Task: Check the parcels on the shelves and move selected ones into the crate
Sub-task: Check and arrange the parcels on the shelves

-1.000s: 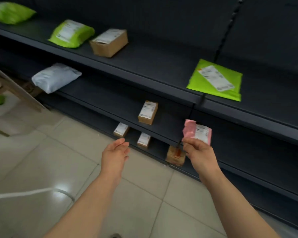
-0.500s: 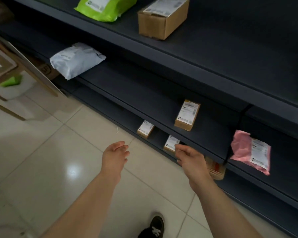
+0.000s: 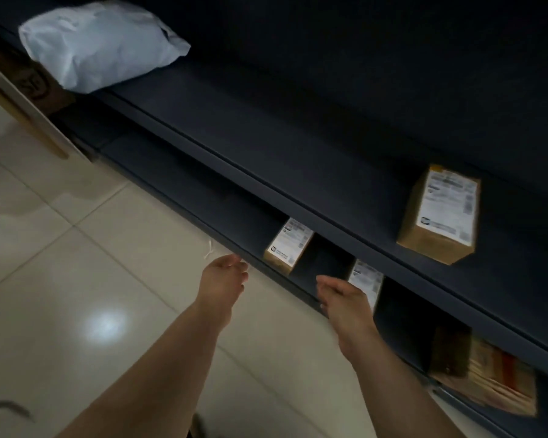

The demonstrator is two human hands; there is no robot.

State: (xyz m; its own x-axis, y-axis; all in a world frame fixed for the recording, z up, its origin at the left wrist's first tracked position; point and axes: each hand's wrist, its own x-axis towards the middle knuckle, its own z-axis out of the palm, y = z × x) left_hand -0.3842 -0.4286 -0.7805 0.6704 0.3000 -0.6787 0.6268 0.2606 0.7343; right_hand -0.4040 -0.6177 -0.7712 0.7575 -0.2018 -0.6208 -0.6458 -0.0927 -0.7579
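Both hands reach down toward the bottom dark shelf point(image 3: 203, 197). My left hand point(image 3: 223, 281) is empty with relaxed fingers, just left of a small brown box with a white label point(image 3: 288, 246). My right hand point(image 3: 345, 303) is also empty and open, and it partly covers a second small labelled box point(image 3: 366, 279) on the same shelf. A larger brown labelled box point(image 3: 438, 213) stands on the shelf above. A white poly mailer point(image 3: 98, 42) lies at the top left of that shelf. No crate is in view.
A brown striped carton point(image 3: 487, 377) sits at the right end of the bottom shelf. A wooden frame point(image 3: 23, 109) and a cardboard box point(image 3: 41, 86) stand at the left. Glossy pale floor tiles point(image 3: 76, 295) lie below.
The pink parcel my right hand held a second ago was left on a shelf and is out of view. The view dropped and closed in on the lower shelves; both hands reached down.
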